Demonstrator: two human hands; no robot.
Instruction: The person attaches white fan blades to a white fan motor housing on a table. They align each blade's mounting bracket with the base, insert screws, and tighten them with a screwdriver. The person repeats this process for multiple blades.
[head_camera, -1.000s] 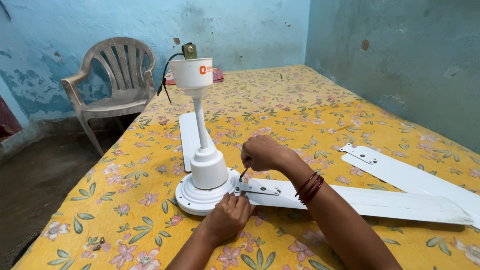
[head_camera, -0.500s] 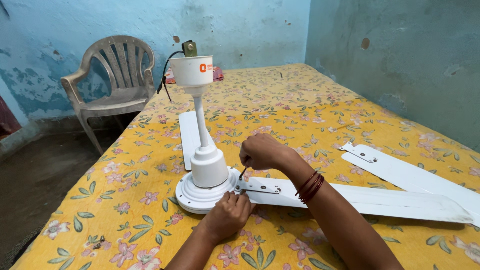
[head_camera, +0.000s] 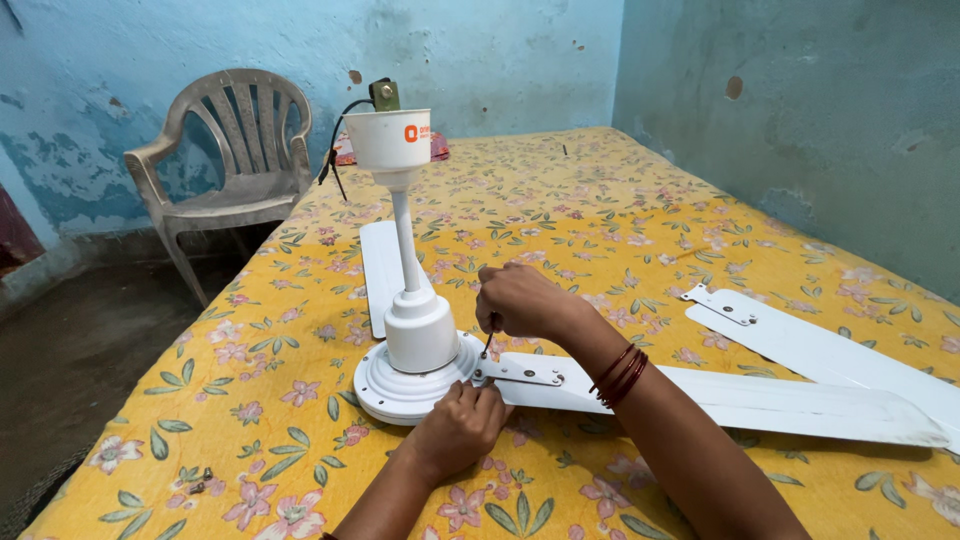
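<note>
A white ceiling fan motor (head_camera: 405, 385) stands upside down on a yellow flowered bedsheet (head_camera: 560, 220), its rod and white cup (head_camera: 388, 140) pointing up. One white blade (head_camera: 740, 398) lies to the right with its metal bracket (head_camera: 520, 373) against the motor rim. My right hand (head_camera: 520, 300) is closed around a thin dark screwdriver (head_camera: 487, 345) whose tip meets the bracket near the motor. My left hand (head_camera: 458, 425) presses on the bracket's near end, fingers curled. Dark red bangles sit on my right wrist.
A second loose white blade (head_camera: 820, 350) lies at the right, and a third blade (head_camera: 378, 265) shows behind the motor. A grey plastic chair (head_camera: 225, 165) stands at the back left. Small screws (head_camera: 198, 483) lie near the sheet's front left edge.
My right hand has shifted slightly up and left on the screwdriver. The view moved a little; the fan and left hand stay put.
</note>
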